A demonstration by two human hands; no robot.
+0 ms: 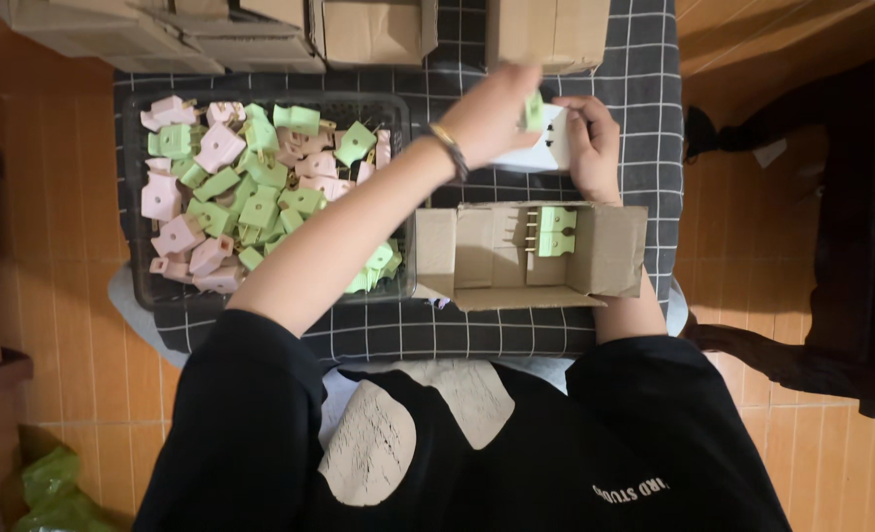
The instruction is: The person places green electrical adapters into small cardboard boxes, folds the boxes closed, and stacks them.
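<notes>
A: Left hand (492, 113) pinches 1 green plug (533, 110) at its fingertips; right hand (587, 138) grips the white socket block (546, 150), just under them.

B: I'd keep the block steady, prongs square to slots. 2 plugs already in the cardboard box (610, 251) below.

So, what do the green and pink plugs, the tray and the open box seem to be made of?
Plugs: likely moulded plastic, matte pastel shells; the prongs look like brass-coloured metal.
Tray: probably dark plastic, with a grid of holes in its wall.
Box: plain brown cardboard, dull, with folded flaps.
</notes>
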